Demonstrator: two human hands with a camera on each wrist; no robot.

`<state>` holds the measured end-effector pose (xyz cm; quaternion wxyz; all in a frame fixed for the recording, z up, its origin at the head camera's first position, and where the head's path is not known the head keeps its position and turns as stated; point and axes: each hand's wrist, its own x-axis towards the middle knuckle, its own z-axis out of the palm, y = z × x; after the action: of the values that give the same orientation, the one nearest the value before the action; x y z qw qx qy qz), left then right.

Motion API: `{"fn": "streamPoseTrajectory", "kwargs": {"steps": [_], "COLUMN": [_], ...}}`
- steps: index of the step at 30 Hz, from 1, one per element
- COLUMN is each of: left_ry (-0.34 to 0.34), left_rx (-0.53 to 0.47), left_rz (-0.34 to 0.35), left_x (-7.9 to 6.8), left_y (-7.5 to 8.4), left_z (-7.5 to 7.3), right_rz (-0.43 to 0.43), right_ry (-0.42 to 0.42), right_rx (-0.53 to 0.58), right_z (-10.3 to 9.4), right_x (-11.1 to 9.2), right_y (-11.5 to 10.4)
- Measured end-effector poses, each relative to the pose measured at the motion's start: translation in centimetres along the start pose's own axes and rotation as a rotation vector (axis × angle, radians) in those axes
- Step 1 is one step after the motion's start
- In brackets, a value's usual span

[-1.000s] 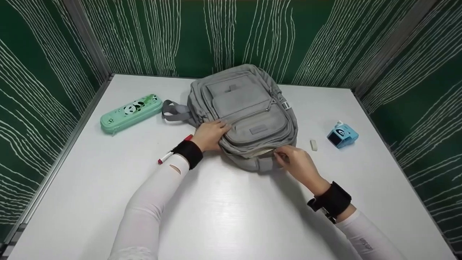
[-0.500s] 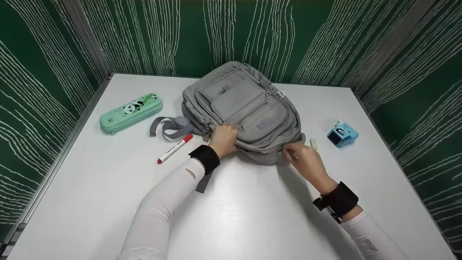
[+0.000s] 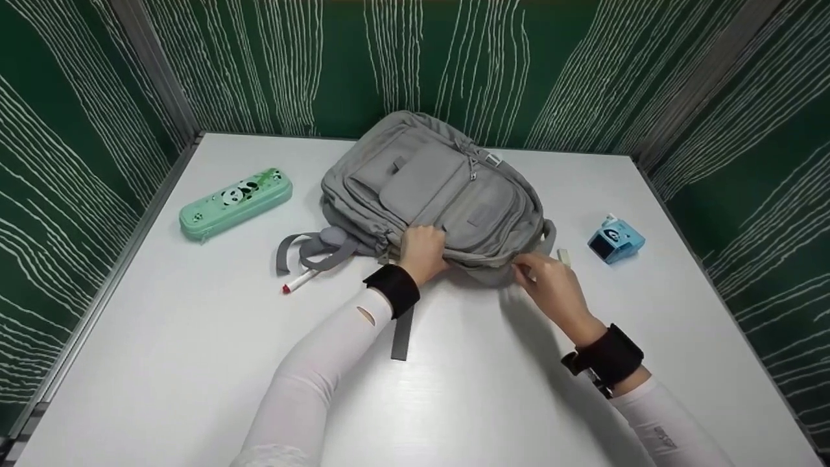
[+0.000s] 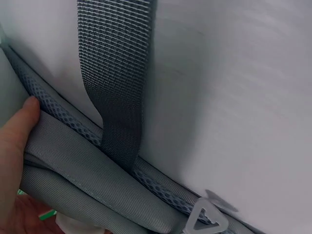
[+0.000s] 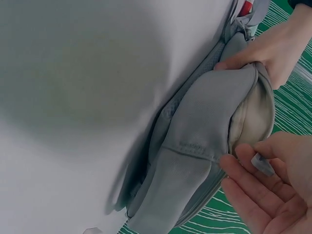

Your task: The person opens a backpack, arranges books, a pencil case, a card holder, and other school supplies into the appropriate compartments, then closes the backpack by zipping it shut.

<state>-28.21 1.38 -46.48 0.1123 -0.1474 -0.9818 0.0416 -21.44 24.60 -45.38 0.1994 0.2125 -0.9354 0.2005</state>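
A grey backpack (image 3: 421,175) lies front up on the white table, turned at an angle. My left hand (image 3: 423,253) grips its near left edge, thumb on the fabric side panel in the left wrist view. At the near right edge my right hand (image 3: 551,285) pinches a small grey zipper pull (image 5: 263,165) between thumb and fingers. Between the two hands, the zipped compartment gapes and shows a cream lining (image 5: 249,114). A dark webbing strap (image 3: 403,334) hangs from the bag onto the table below my left wrist.
To the left lie a green panda pencil case (image 3: 237,202) and a red-capped white marker (image 3: 301,280), partly under a loose strap (image 3: 334,253). On the right are a white eraser (image 3: 563,257), partly behind my right hand, and a small blue panda-printed box-shaped item (image 3: 616,240).
The backpack has rotated, its top swinging left and its near end right. My left hand has moved right along its edge; my right hand has shifted slightly right. A strap now overlaps the marker.
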Motion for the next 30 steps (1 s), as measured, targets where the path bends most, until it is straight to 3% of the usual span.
{"fn": "streamPoseTrajectory", "kwargs": {"steps": [5,10,15,17,19,22,25,27,30], "left_ry": [-0.016,-0.030,-0.045,-0.084,-0.114,-0.143,-0.112,-0.098,-0.118], "left_rx": [0.021,0.057,0.113,0.123,0.097,-0.040,-0.149,-0.169,-0.154], "left_rz": [-0.040,-0.037,0.049,0.099,0.150,0.229,0.279,0.255,0.165], "left_x": [0.3,0.2,-0.2,-0.5,-0.7,-0.9,-1.0,-1.2,-1.3], "left_y": [1.1,1.4,0.7,0.1,-1.0,-3.6,-6.8,-8.8,-11.0], "left_z": [-0.3,-0.4,-0.3,-0.3,-0.4,-0.5,-0.2,0.0,0.4], "right_rz": [-0.018,-0.020,0.004,0.014,0.021,0.029,0.032,0.029,0.024], "right_ry": [0.004,-0.011,-0.044,-0.052,-0.057,-0.052,-0.051,-0.049,-0.045], "right_rx": [-0.010,-0.001,0.025,0.037,0.045,0.048,0.044,0.047,0.050], "right_z": [0.1,0.1,-0.1,-0.1,-0.1,-0.1,-0.2,-0.2,-0.2], "right_x": [-0.1,-0.3,-0.2,-0.3,-0.3,-0.4,-0.4,-0.4,-0.5], "right_y": [-0.2,-0.3,-0.1,0.1,0.2,0.3,0.4,0.4,0.4]}}
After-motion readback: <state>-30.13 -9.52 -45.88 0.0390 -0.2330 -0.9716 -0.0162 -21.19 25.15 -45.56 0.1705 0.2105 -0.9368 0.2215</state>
